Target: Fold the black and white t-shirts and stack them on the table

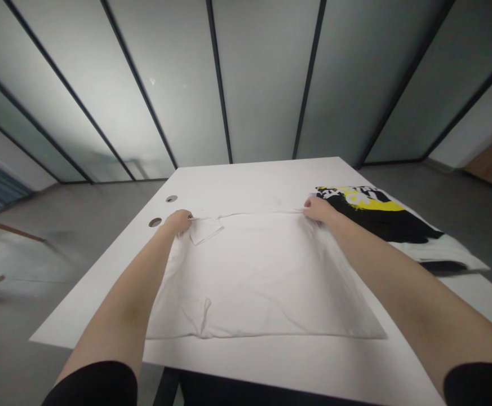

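Note:
A white T-shirt (pixel 262 270) lies flat on the white table, its far edge running between my two hands. My left hand (pixel 180 221) pinches the far left corner, close to a short sleeve that lies folded on top. At the far right corner, my right hand (pixel 315 208) grips the same edge between thumb and fingers. Small creases show along the near edge, left of the middle. Just beyond my right hand is a folded black, white and yellow printed garment (pixel 381 211), partly hidden by my right forearm.
The white table (pixel 254 186) has two round holes near its left edge, one of them this cable hole (pixel 155 222). Frosted glass panels (pixel 262 84) with dark frames stand behind it. Wooden legs (pixel 11 228) show on the floor at the left.

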The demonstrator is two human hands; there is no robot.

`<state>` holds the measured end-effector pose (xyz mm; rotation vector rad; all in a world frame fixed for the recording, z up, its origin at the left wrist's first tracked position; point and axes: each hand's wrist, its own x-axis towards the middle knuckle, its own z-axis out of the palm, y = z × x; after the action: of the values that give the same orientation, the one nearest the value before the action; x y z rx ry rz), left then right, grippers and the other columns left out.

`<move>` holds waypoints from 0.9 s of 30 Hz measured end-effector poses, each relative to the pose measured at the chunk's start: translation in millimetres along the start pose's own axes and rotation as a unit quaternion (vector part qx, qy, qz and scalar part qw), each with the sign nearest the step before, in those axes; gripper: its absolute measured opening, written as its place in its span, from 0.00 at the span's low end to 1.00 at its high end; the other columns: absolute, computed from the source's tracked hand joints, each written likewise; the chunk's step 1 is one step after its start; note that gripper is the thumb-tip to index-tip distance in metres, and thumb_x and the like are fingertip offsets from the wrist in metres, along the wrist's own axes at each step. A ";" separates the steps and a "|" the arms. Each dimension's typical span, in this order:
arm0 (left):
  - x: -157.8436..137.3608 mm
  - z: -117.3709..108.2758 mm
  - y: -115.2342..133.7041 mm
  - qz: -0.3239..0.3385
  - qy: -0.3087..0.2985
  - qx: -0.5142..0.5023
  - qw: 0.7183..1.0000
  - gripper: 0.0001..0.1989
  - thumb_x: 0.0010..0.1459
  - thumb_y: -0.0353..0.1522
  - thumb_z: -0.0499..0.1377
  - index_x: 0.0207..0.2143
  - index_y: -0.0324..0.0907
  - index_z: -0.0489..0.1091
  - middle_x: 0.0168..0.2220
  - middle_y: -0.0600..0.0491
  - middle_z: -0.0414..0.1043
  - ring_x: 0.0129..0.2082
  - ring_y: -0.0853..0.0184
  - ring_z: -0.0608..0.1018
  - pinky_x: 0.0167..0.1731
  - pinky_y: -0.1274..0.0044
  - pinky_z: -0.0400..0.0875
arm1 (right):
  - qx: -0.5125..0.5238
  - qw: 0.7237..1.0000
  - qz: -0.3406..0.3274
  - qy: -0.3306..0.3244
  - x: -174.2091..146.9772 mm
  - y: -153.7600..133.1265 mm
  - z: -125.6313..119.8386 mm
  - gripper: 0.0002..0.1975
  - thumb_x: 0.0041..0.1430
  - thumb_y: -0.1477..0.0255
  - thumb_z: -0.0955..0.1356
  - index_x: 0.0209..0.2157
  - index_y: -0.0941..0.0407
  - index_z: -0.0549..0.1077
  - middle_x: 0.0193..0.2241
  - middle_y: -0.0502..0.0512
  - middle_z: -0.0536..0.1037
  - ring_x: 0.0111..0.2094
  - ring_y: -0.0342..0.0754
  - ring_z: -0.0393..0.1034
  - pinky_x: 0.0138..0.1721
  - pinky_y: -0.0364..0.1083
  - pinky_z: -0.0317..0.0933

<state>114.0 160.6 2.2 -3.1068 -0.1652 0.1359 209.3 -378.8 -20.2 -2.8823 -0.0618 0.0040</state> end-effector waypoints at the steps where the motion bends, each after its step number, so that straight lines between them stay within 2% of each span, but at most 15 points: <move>1: 0.9 -1.3 -0.4 -0.003 -0.001 0.001 1.000 0.19 0.53 0.30 0.62 0.46 0.44 0.85 0.46 0.43 0.85 0.46 0.54 0.85 0.49 0.72 0.77 | 0.003 1.000 -0.003 0.003 -0.3 1.2 0.2 0.19 0.54 0.73 0.75 0.50 0.59 0.83 0.46 0.64 0.85 0.45 0.54 0.79 0.47 0.46 0.69; 4: 1.5 -5.6 -0.7 -0.017 0.005 0.005 1.000 0.16 0.54 0.29 0.63 0.44 0.43 0.85 0.47 0.42 0.85 0.47 0.54 0.85 0.49 0.72 0.76 | 0.012 1.000 0.008 0.014 -6.3 3.5 -0.2 0.17 0.57 0.73 0.74 0.49 0.59 0.84 0.48 0.65 0.85 0.47 0.55 0.79 0.48 0.46 0.69; 8: -1.3 -12.9 0.4 -0.063 0.035 -0.002 0.997 0.17 0.63 0.34 0.59 0.51 0.43 0.82 0.51 0.40 0.83 0.52 0.52 0.84 0.50 0.69 0.77 | 0.083 0.991 0.063 0.088 -19.3 0.5 -4.0 0.13 0.62 0.68 0.72 0.46 0.57 0.84 0.45 0.63 0.85 0.47 0.57 0.79 0.48 0.48 0.69; 10: -3.8 -16.2 0.6 -0.109 0.066 -0.022 0.992 0.19 0.68 0.38 0.56 0.54 0.43 0.80 0.52 0.39 0.83 0.53 0.49 0.83 0.50 0.66 0.77 | 0.143 0.980 0.076 0.119 -24.3 -2.7 -6.7 0.13 0.63 0.69 0.71 0.47 0.56 0.83 0.42 0.61 0.85 0.43 0.55 0.80 0.47 0.48 0.70; 13: -10.2 -18.2 -0.8 -0.147 0.124 -0.068 0.979 0.20 0.70 0.39 0.53 0.56 0.44 0.77 0.51 0.40 0.82 0.53 0.49 0.82 0.50 0.64 0.76 | 0.250 0.957 0.082 0.124 -29.0 -4.0 -10.1 0.14 0.62 0.73 0.69 0.48 0.57 0.82 0.41 0.58 0.85 0.34 0.50 0.80 0.42 0.47 0.72; 15: -18.1 -15.9 -3.8 -0.126 0.166 -0.095 0.973 0.19 0.69 0.38 0.53 0.55 0.43 0.77 0.50 0.40 0.81 0.51 0.50 0.82 0.51 0.64 0.76 | 0.305 0.940 0.072 0.132 -32.5 0.1 -10.4 0.14 0.60 0.75 0.69 0.47 0.58 0.81 0.43 0.58 0.84 0.32 0.49 0.79 0.39 0.46 0.73; 17: -30.0 -9.9 -9.2 -0.080 0.216 -0.100 0.968 0.17 0.68 0.37 0.53 0.52 0.42 0.77 0.51 0.39 0.79 0.52 0.51 0.80 0.55 0.63 0.74 | 0.332 0.930 0.057 0.145 -39.0 8.6 -8.5 0.13 0.57 0.76 0.69 0.45 0.58 0.80 0.44 0.59 0.84 0.34 0.50 0.79 0.39 0.47 0.73; 20: -53.8 5.5 -22.0 -0.017 0.278 -0.094 0.956 0.14 0.66 0.37 0.54 0.45 0.42 0.77 0.57 0.37 0.75 0.59 0.50 0.76 0.62 0.60 0.70 | 0.330 0.932 0.037 0.143 -56.7 24.7 -0.9 0.11 0.54 0.76 0.69 0.40 0.57 0.78 0.45 0.60 0.84 0.39 0.53 0.79 0.42 0.48 0.73; 24: -86.1 30.6 -42.5 0.045 0.262 -0.149 0.952 0.09 0.63 0.35 0.56 0.41 0.45 0.75 0.59 0.42 0.76 0.64 0.53 0.74 0.67 0.58 0.66 | 0.283 0.952 0.004 0.114 -88.1 39.2 12.8 0.05 0.54 0.77 0.68 0.33 0.54 0.74 0.47 0.60 0.85 0.45 0.55 0.79 0.49 0.50 0.71; 27: -104.1 45.7 -53.9 0.073 0.227 -0.200 0.951 0.09 0.61 0.36 0.56 0.41 0.46 0.73 0.57 0.43 0.79 0.66 0.55 0.74 0.67 0.59 0.67 | 0.246 0.963 -0.008 0.107 -106.0 41.3 18.6 0.07 0.56 0.79 0.66 0.33 0.52 0.73 0.50 0.60 0.85 0.50 0.56 0.79 0.52 0.50 0.69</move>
<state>1.1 204.1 -32.7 -3.4285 0.0595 -0.6900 104.9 -418.5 -49.1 -2.3691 -0.0366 -0.2583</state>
